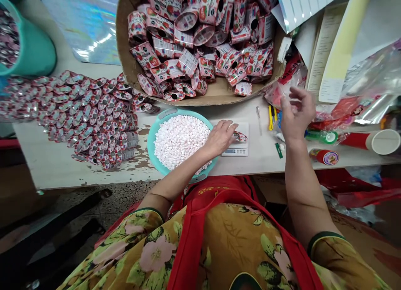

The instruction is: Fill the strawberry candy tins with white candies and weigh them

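Note:
My left hand (pixel 221 136) reaches over the right rim of a turquoise basin (pixel 151 144) with its fingers stretched out. Its fingertips are at a small strawberry-printed packet (pixel 240 136) on a white digital scale (pixel 243 149); whether they touch it I cannot tell. Small pale pink candies (pixel 180 141) fill the basin. My right hand (pixel 298 112) is raised beside a clear and red plastic bag (pixel 277 93), fingers bent and apart, with nothing visible in them.
Behind the basin stands a cardboard box (pixel 200 98) of strawberry-printed packets. Rows of similar packets (pixel 94 114) stand at left, near a turquoise bucket (pixel 39 47). A yellow cutter (pixel 272 118), a red jar (pixel 324 156) and a paper cup (pixel 384 141) lie at right.

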The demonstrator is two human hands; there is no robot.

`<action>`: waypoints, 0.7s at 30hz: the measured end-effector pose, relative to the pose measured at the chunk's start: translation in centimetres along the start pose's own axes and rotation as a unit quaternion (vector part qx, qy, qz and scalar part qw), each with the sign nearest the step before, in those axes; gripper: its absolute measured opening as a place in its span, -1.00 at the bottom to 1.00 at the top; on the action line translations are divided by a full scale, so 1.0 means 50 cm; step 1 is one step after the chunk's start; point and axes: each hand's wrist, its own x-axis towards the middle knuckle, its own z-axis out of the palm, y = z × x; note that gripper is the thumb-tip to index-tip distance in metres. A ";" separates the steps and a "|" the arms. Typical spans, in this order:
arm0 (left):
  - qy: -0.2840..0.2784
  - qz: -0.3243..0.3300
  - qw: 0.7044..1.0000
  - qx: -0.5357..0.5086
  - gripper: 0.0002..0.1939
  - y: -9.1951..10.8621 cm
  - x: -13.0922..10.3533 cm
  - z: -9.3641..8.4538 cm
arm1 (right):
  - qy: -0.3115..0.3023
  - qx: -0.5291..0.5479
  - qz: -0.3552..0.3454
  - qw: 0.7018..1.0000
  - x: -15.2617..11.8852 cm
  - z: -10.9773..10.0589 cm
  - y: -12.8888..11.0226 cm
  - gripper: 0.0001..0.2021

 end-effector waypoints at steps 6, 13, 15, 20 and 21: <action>-0.124 0.012 0.992 0.023 -0.51 0.033 0.037 0.038 | -0.164 -0.032 -0.158 0.973 0.187 0.174 -0.096 -0.61; 0.249 -0.210 0.943 -0.063 -0.62 -0.098 -0.174 -0.127 | -0.355 -0.189 -0.022 0.915 0.286 0.390 -0.142 0.01; 0.354 -0.339 0.872 -0.003 -0.62 -0.193 -0.275 -0.166 | -0.360 -0.233 0.008 0.903 0.292 0.413 -0.150 0.06; 0.258 -0.559 0.785 0.059 -0.56 -0.447 -0.375 -0.134 | -0.295 -0.269 -0.050 0.915 0.294 0.388 -0.153 -0.20; 0.216 -0.568 0.792 0.059 -0.57 -0.481 -0.366 -0.116 | -0.272 -0.263 -0.064 0.924 0.293 0.376 -0.148 -0.27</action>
